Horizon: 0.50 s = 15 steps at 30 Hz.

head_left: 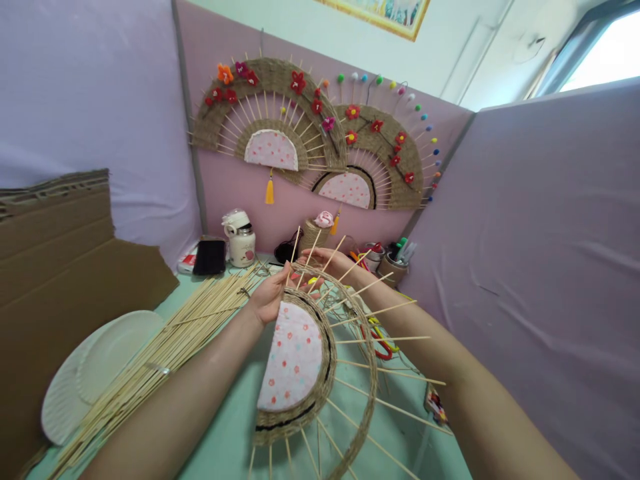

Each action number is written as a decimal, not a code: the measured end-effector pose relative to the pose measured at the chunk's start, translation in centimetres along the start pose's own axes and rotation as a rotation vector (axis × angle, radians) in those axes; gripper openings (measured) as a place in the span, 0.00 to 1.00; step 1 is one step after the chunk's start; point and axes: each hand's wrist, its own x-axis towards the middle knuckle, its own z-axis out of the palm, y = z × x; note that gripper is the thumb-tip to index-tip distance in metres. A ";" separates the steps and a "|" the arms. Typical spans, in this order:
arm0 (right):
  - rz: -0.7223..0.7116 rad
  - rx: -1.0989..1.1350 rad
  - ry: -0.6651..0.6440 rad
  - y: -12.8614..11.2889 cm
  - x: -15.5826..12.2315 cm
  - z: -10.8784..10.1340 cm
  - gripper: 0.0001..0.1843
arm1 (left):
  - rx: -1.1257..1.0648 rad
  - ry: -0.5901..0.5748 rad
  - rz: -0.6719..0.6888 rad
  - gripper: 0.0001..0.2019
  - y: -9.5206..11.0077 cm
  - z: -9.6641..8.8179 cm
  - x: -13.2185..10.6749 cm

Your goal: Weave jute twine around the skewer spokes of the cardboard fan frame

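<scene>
A half-round woven fan [327, 353] is tilted on its side in front of me, with thin bamboo sticks radiating from it. Its inner part is a white cloth panel [293, 360] with small red flowers, edged by brown twine with a black line. An outer twine band [373, 373] runs around between the sticks. My left hand [270, 295] grips the fan at its upper end, thumb on the near side. Behind the upper sticks, the fingers of my right hand [340, 262] are bent at the twine [313, 269] of the outer band; sticks partly hide them.
Loose bamboo sticks [200, 313] lie left beside white plates [120, 347] and cardboard [65, 267]. A phone [210, 257], a thermos [241, 240], a twine roll [314, 237] and pen holders [393, 269] stand behind. Red-handled scissors [377, 345] lie right. Decorated fans [270, 73] hang on the back panel.
</scene>
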 end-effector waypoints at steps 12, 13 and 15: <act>0.005 -0.347 0.036 -3.3 3.5 -7.2 0.13 | -0.064 0.071 0.000 0.15 0.3 0.1 0.0; -0.017 -0.361 0.052 -4.0 4.1 -7.0 0.11 | -0.061 0.078 0.002 0.15 0.3 0.1 0.0; -0.054 -0.380 0.077 -5.2 5.3 -6.4 0.10 | -0.053 0.076 0.009 0.15 0.3 0.0 0.0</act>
